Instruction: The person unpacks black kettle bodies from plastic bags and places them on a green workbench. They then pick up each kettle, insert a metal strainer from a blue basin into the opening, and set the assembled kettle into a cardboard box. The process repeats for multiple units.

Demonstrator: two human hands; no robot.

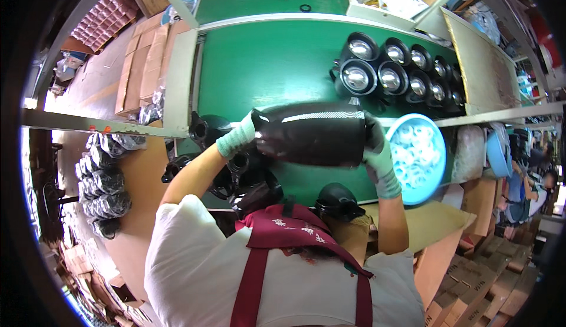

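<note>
A glossy black vacuum jug body point(312, 138) lies sideways in the air between my two hands, above the near part of the green worktable point(265, 68). My left hand point(237, 139), in a pale green glove, is closed on its left end; the fingers are mostly hidden behind it. At the other end my right hand point(378, 155), in a green and grey glove, grips the jug. Below my left hand sit several black jug parts point(259, 190) with spouts. Another black part point(338, 201) rests near my apron.
Several black jugs with shiny inner liners point(356, 78) stand in rows at the back right. A light blue basin point(441, 171) of white plastic rings is beside my right hand. Bagged black parts point(106, 179) lie at the left. Cardboard boxes point(471, 286) are stacked lower right.
</note>
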